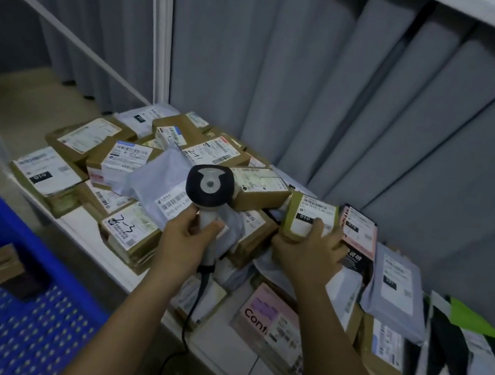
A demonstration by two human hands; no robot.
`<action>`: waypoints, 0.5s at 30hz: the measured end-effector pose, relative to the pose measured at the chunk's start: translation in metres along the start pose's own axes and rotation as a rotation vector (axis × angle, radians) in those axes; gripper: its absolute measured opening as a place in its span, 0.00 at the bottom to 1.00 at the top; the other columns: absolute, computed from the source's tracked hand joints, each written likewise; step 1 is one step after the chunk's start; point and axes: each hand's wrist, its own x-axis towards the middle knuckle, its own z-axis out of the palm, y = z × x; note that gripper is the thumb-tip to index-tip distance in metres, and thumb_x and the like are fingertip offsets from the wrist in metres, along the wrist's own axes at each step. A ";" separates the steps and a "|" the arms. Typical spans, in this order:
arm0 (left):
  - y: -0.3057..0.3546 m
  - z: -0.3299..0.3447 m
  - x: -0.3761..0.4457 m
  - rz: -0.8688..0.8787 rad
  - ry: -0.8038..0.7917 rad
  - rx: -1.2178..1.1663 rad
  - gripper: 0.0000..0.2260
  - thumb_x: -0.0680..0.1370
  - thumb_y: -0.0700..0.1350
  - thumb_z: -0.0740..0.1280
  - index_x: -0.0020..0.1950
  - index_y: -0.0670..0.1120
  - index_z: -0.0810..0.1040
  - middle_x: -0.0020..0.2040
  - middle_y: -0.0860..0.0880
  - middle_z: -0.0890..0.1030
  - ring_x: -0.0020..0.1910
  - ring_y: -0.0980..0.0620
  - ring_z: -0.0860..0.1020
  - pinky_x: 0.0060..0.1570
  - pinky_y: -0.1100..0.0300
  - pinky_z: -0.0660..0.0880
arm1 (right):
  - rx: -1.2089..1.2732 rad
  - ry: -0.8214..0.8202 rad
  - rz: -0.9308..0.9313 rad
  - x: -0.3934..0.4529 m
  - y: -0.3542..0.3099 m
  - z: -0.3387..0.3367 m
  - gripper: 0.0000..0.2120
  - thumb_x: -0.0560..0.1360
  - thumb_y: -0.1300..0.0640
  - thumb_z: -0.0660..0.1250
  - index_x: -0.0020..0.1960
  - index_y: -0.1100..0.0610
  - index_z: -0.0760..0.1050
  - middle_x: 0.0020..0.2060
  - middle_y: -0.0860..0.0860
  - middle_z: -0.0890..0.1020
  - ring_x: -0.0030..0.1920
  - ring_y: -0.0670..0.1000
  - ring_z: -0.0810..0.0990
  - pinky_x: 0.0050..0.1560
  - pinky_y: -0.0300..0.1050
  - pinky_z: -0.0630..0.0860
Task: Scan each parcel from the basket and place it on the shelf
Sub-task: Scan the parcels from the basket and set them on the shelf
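Observation:
My left hand [187, 236] grips the white handle of a barcode scanner [209, 188], whose dark head points away over the pile. My right hand [307, 249] holds a small brown cardboard parcel [306, 217] with a white label, low over the heap of parcels on the white shelf [226, 344]. The blue plastic basket [23, 307] sits at the lower left, with one small brown parcel [4, 264] lying in it.
Many brown boxes and grey mailer bags cover the shelf, including a pink-labelled packet [269, 322] near the front edge and a grey bag [396, 290] at the right. The scanner cable [188, 325] hangs down in front. Grey curtains hang behind; a white shelf post [162, 25] stands at the left.

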 end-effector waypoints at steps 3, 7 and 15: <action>-0.001 0.010 0.005 -0.007 -0.030 0.032 0.10 0.77 0.44 0.69 0.58 0.49 0.79 0.51 0.51 0.82 0.49 0.53 0.79 0.49 0.53 0.79 | 0.172 0.024 -0.009 -0.004 0.020 -0.027 0.43 0.60 0.31 0.65 0.70 0.49 0.65 0.71 0.57 0.63 0.67 0.63 0.62 0.63 0.57 0.65; -0.002 0.029 0.001 0.026 -0.101 0.025 0.07 0.77 0.43 0.68 0.54 0.51 0.78 0.48 0.56 0.81 0.46 0.59 0.79 0.43 0.63 0.78 | 0.417 0.182 0.055 -0.006 0.069 -0.076 0.42 0.56 0.34 0.60 0.68 0.49 0.69 0.69 0.52 0.64 0.68 0.59 0.63 0.63 0.50 0.64; -0.005 0.060 -0.024 0.010 -0.373 0.043 0.10 0.77 0.40 0.68 0.56 0.50 0.78 0.48 0.55 0.83 0.47 0.59 0.81 0.43 0.66 0.78 | 0.248 0.291 0.358 0.032 0.178 -0.087 0.39 0.60 0.39 0.63 0.68 0.54 0.67 0.70 0.59 0.63 0.68 0.66 0.62 0.65 0.57 0.63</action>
